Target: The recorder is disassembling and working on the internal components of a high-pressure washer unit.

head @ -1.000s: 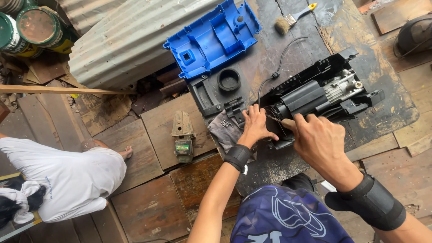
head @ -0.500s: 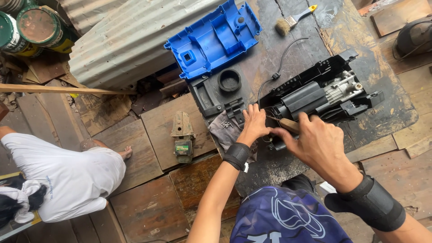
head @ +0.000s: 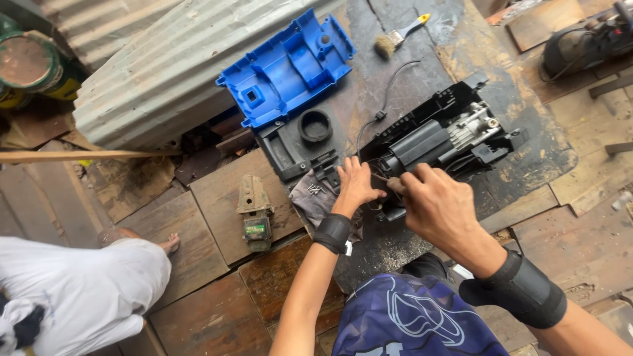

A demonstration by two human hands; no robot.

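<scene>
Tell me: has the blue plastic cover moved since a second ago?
No. The blue plastic cover sits where it did, its edge against the corrugated metal sheet, just above the black housing part. Only the hands by the motor shifted slightly.

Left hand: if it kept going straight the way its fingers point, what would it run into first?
Probably the black motor in the opened machine housing. The left hand points up and right towards it, though depth is unclear.
</scene>
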